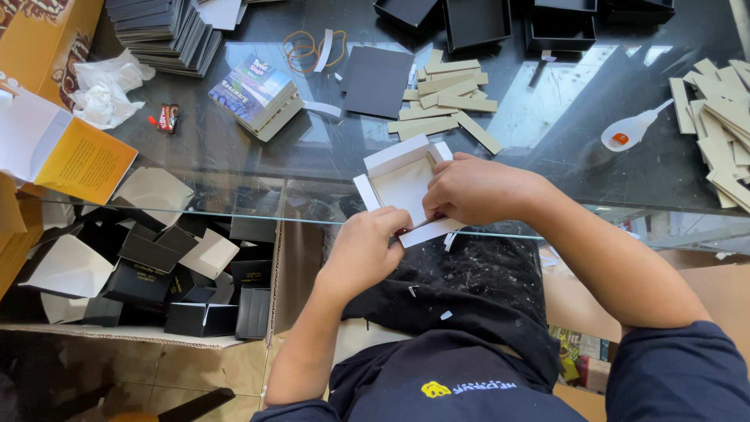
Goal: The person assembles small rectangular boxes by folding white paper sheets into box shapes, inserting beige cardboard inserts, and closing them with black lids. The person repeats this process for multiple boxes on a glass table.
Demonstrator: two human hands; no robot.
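box tray (402, 184): white, under both hands
card strips (449, 101): beige, beyond hands
sheet (377, 80): dark grey, beside strips
glue bottle (629, 131): white, orange cap, right of hands
rubber bands (301, 48): orange-tan
carton boxes (148, 270): black, white insides, left of hands
worktop (547, 117): dark glass

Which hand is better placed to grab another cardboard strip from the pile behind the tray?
Right, probably. The right hand rests on the white tray's far side, nearest the cardboard strips. The left hand pinches the tray's near edge, farther back.
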